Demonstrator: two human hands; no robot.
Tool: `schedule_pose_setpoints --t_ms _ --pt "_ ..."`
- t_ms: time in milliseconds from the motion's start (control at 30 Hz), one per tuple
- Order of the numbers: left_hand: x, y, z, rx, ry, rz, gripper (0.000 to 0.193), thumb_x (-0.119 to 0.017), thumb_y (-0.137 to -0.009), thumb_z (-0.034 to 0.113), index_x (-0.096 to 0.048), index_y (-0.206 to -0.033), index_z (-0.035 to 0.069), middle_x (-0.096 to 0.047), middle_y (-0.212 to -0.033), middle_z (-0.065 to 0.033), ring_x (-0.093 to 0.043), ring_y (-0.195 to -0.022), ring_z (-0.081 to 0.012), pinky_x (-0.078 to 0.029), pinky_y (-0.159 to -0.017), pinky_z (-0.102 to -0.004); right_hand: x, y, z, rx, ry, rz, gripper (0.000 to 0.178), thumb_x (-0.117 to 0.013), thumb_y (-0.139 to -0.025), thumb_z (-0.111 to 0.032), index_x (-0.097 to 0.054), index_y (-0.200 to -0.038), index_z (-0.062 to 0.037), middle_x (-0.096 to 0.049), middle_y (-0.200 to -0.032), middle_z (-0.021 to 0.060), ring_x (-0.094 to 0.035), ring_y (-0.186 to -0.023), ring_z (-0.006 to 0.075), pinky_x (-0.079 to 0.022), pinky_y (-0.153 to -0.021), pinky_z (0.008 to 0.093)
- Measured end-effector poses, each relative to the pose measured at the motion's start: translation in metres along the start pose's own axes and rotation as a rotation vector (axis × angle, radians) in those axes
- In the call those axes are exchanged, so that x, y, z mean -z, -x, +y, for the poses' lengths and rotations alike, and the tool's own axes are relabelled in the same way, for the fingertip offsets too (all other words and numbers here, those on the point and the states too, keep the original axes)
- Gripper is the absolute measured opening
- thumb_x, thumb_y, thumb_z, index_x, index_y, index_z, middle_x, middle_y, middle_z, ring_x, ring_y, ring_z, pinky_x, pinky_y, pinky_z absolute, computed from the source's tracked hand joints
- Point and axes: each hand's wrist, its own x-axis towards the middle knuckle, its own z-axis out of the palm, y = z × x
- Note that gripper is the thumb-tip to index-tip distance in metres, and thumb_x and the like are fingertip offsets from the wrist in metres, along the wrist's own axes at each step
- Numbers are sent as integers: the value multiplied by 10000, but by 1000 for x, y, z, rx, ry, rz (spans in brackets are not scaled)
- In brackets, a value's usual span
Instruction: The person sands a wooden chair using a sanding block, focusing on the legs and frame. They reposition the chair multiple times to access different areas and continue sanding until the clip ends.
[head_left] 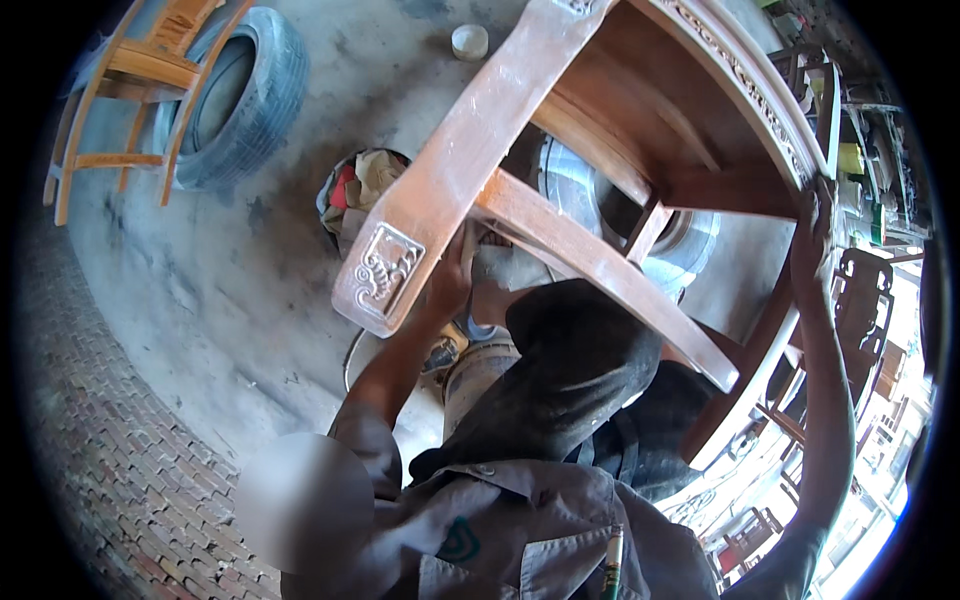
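Observation:
A carved brown wooden chair point(440, 190) is tilted over my lap, its hollow underside showing. Pale dust lies on its broad leg, which ends in a carved scroll panel. My left hand point(452, 280) grips this leg from below, and its fingers are partly hidden behind the wood. On the far right, my right hand point(815, 225) is wrapped round the chair's outer edge, close to the carved apron. A bare stretcher point(590, 255) crosses above my dark trousers. Beneath the chair lies a tyre point(690, 250), partly covered by the frame.
To the left, a lighter wooden chair point(150, 68) stands against an upright tyre point(270, 105). A container of rags point(375, 175), a white cup point(469, 42) and a bucket point(480, 372) are on the floor. Brickwork point(130, 430) curves along the lower left. More dark chair frames point(862, 300) crowd the right.

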Motion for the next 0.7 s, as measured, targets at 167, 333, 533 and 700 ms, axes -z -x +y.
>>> schedule_pose_setpoints --t_ms 167,333,533,700 --pt "10 -4 15 -116 -133 -2 350 -411 -1026 183 -518 -1307 4 -618 -1175 -238 -585 -1033 -462 -488 -861 -494 8 -3 -15 -51 -131 -65 438 -433 -1053 -275 -481 -1389 1 -492 -1405 235 -483 -1296 370 -372 -1092 417" --pt "-14 -12 22 -87 -186 -14 376 -494 -988 204 -517 -1311 13 -645 -1037 -262 -618 -881 -489 -513 -716 -533 8 1 9 -55 -79 -78 443 -418 -1057 -286 -488 -1383 6 -498 -1398 239 -458 -1322 376 -352 -1108 442" --pt "-18 -18 3 -47 -259 57 385 -554 -941 199 -538 -1282 21 -644 -1082 -264 -634 -957 -445 -519 -809 -521 12 -3 -12 -12 -82 -109 449 -380 -1069 -284 -477 -1389 16 -473 -1420 242 -424 -1353 371 -332 -1127 435" --pt "-1 -39 23 -32 -219 -296 322 -606 -909 159 -588 -1185 -6 -657 -1039 -239 -640 -956 -414 -523 -824 -470 13 -5 -4 -24 -86 -104 442 -399 -1065 -271 -474 -1394 14 -487 -1404 242 -446 -1332 371 -343 -1116 433"
